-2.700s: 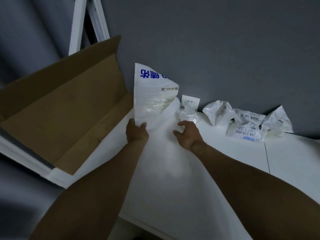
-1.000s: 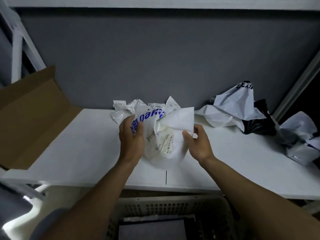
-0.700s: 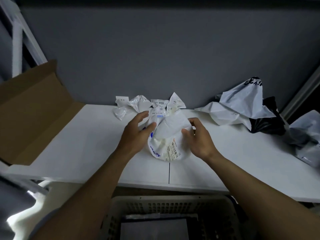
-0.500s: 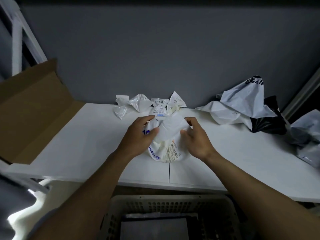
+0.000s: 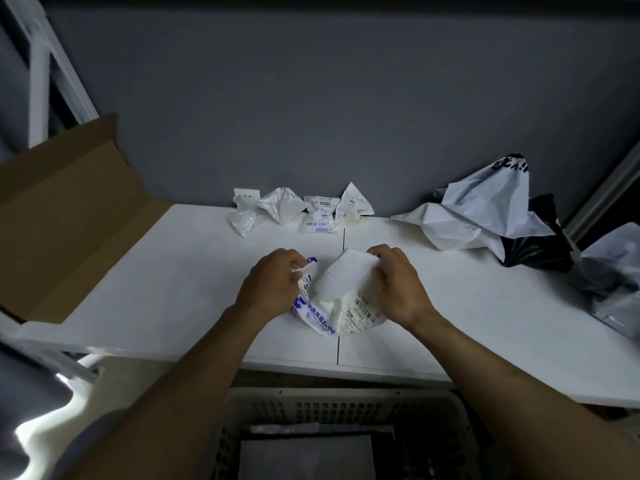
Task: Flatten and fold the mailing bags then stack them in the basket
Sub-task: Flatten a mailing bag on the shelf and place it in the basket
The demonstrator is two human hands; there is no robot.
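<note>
A white mailing bag [image 5: 337, 296] with blue print and a shipping label lies bunched on the white table [image 5: 173, 289], near its front edge. My left hand [image 5: 270, 285] pinches the bag's left edge. My right hand [image 5: 394, 285] grips its right side, where a white flap curls over between the hands. Below the table's front edge stands a grey perforated basket [image 5: 311, 407] with a flat grey bag [image 5: 304, 459] inside.
Several small folded white bags [image 5: 301, 211] sit at the back wall. A pile of crumpled white, black and grey bags [image 5: 491, 213] fills the right side. An open cardboard box [image 5: 62, 223] lies at the left end.
The view swung from the box end to the table's middle. The bag came down from held up to lying on the table, and both hands now grip its edges instead of pressing it.
</note>
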